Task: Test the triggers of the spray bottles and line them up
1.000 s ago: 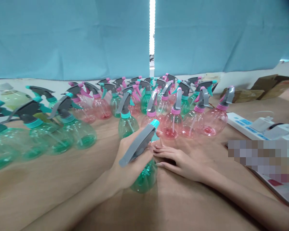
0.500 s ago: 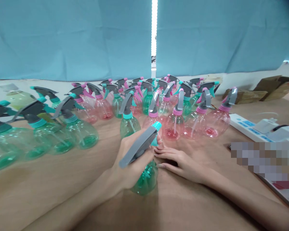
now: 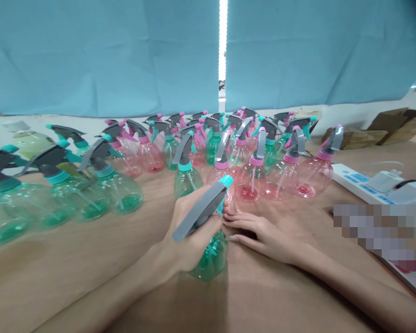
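Note:
My left hand point(image 3: 190, 231) is wrapped round the neck of a green spray bottle point(image 3: 210, 263) with a grey and teal spray head, which stands near the middle of the brown table. On the right of that bottle, my right hand point(image 3: 260, 233) rests low, its fingertips by the bottle's side and its fingers slightly bent and partly apart. Whether those fingertips touch the bottle is hard to tell. Just behind my left hand stands another green spray bottle point(image 3: 187, 180), with a pink spray bottle point(image 3: 250, 182) and more pink ones to its right.
Several green bottles point(image 3: 119, 192) stand at the left, and more green and pink ones at the back. At the right lie a white power strip point(image 3: 353, 180) with plugs and a blurred-out flat device point(image 3: 412, 282). Cardboard point(image 3: 391, 125) sits behind them.
A finger that showed upright beside the held bottle's spray head is no longer visible there. The hands and the bottle have otherwise hardly moved; the view has shifted very slightly.

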Tool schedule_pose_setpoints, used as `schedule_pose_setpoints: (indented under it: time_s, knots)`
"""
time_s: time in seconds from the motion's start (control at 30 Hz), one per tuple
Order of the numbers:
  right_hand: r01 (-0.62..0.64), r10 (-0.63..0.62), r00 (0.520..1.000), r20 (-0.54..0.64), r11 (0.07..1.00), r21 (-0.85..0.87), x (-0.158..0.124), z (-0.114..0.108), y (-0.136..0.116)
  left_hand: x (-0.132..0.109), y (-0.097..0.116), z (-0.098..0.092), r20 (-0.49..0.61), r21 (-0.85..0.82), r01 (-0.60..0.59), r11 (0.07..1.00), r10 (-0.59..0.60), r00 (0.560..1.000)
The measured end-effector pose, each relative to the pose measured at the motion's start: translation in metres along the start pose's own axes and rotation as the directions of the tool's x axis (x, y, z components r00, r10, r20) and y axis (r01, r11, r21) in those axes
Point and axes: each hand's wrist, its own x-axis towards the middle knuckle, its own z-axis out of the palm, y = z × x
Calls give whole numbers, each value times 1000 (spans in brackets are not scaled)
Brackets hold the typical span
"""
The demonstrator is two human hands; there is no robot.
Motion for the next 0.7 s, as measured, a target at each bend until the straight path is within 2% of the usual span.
schedule_pose_setpoints:
  time_s: [0.17,0.43,0.7]
  knots:
    - [-5,5,1000,8,1000,3,0,0,0,1,1,0,7,-15,-39,999,39,999]
    - [-6,6,1000,1,1000,12,-1,0,1,0,5,-1,41,-39,9,999,-7,999]
    - [-11,11,1000,20,1000,8,0,-1,-1,-3,1,0,14,16,22,1000,-22,1000]
